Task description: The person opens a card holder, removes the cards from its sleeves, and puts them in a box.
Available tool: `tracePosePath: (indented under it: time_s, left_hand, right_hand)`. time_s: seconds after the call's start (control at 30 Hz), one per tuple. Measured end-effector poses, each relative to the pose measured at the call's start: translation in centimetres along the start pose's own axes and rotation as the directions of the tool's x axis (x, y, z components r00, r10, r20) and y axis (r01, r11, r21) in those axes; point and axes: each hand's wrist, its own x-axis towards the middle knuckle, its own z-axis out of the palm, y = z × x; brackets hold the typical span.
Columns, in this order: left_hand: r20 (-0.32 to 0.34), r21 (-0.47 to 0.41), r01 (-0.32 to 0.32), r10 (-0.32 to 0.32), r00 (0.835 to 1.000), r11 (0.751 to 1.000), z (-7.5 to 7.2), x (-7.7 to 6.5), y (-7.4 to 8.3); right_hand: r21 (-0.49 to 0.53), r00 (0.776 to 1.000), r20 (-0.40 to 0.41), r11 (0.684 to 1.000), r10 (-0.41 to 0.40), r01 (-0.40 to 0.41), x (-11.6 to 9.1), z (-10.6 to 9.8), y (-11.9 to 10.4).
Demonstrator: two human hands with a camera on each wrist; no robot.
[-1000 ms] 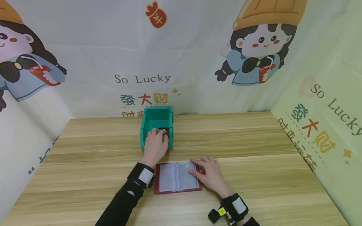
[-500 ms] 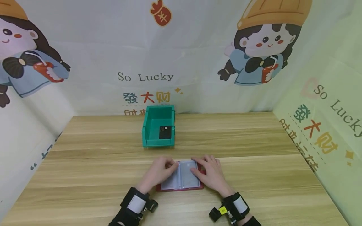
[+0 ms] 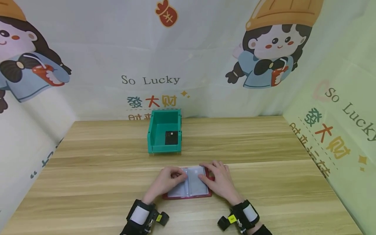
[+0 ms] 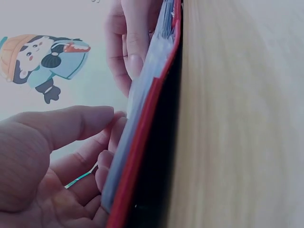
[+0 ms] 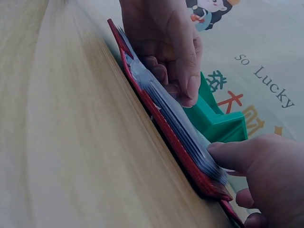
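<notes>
A red card holder (image 3: 192, 197) lies open on the table, with its clear plastic sleeves (image 3: 198, 186) facing up. My left hand (image 3: 166, 181) is over the left page near the spine. Its thumb and index fingertip meet, the other fingers are curled, and nothing shows between them. My right hand (image 3: 218, 180) holds the holder at its right edge. The right thumb (image 5: 228, 153) presses on the stacked sleeves, while the fingers bend around the edge of the red cover. Behind the holder, a black card (image 3: 171, 138) lies in a green bin (image 3: 164, 149).
The wooden table (image 3: 258, 147) extends around the holder and bin. A printed cloth (image 3: 205, 65) hangs behind the table, and the bin stands close to it. Each wrist has a strapped-on camera.
My left hand came back from the bin, leaving the black card inside, and reached the left page. The chip mark on the right page no longer shows. My right hand stayed in place.
</notes>
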Motion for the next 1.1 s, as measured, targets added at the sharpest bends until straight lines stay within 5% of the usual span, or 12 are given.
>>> tracePosePath:
  time_s: [0.2,0.5,0.8,1.1]
  left_hand:
    - [-0.009,-0.025,0.007,-0.007,1.000,1.000,-0.03,-0.19,0.03]
    - [-0.033,-0.031,0.025,-0.026,0.999,0.999,0.21,-0.16,-0.16]
    - [-0.008,-0.057,0.014,-0.014,1.000,0.998,0.25,-0.37,-0.22]
    - [-0.001,-0.091,0.126,-0.126,0.992,0.988,-0.07,-0.14,0.12]
  right_hand:
    - [0.125,0.994,-0.110,0.992,-0.020,0.034,-0.07,0.29,-0.18]
    - [0.244,0.958,-0.224,0.941,-0.180,0.234,-0.30,0.71,-0.51]
    - [0.375,0.965,-0.104,0.889,-0.243,0.264,-0.69,0.79,-0.32]
    - [0.321,0.956,0.007,0.906,-0.293,0.276,-0.61,0.87,-0.69]
